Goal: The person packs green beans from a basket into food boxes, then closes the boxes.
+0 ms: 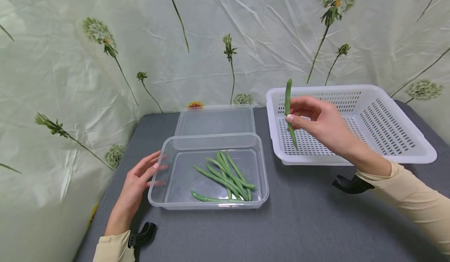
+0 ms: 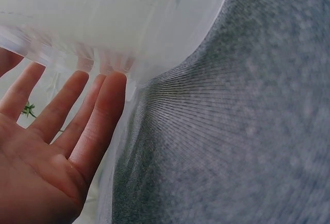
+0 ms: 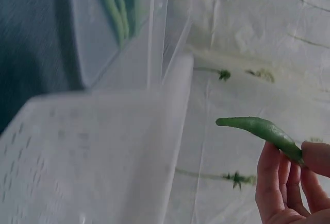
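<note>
Between thumb and fingers, my right hand [image 1: 321, 123] pinches one green bean [image 1: 288, 98], held nearly upright over the left side of a white perforated basket [image 1: 393, 98]. The right wrist view shows the same bean [image 3: 263, 128] with the fingertips at one end of it. My left hand [image 1: 135, 184] rests its extended fingers against the left wall of a clear plastic container [image 1: 207, 139]. Several green beans [image 1: 225, 176] lie in a loose pile in the container, mostly toward its right. In the left wrist view, straight fingers [image 2: 105, 105] touch the container's side.
Behind the container lies a clear flat lid [image 1: 216, 121] on the grey-covered table [image 1: 281, 223]. A floral-patterned sheet [image 1: 151, 39] hangs behind and to the left of the table. The basket's near left corner stands close to the container's right side.
</note>
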Demonstrator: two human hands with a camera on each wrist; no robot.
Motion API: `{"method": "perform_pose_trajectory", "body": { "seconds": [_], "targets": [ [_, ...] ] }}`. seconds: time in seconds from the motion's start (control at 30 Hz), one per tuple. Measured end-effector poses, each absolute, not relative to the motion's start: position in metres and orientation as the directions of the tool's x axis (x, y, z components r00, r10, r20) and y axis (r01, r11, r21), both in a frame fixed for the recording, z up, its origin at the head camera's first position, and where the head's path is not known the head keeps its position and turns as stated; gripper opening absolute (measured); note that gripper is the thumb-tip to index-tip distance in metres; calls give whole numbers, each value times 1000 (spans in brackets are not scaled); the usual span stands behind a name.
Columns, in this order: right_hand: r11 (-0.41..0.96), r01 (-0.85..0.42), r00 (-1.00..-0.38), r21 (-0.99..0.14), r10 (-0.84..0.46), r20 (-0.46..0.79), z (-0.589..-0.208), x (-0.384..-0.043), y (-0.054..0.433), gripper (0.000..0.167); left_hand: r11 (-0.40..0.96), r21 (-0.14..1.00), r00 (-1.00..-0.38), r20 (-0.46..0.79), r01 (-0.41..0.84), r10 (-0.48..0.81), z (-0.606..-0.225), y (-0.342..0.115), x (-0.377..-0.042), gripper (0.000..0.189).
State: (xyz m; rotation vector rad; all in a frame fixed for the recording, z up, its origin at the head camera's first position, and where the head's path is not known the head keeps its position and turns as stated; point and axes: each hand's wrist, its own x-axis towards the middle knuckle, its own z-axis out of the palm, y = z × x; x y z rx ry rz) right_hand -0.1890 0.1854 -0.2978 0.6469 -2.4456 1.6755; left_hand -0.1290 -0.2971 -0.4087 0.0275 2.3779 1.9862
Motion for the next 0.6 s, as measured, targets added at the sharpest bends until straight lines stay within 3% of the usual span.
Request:
{"method": "perform_pose_trajectory", "body": {
  "seconds": [0.23,0.6],
  "targets": [
    [145,-417,-874,-897,-333,353,-316,-181,147,26,162,987,-999,-22,-15,43,-408,-299,-130,48],
    [88,-385,-811,-919,-508,291,-348,-168,86,23,161,987,-999,-28,-22,40,-408,-297,-130,49]
  ]
}}
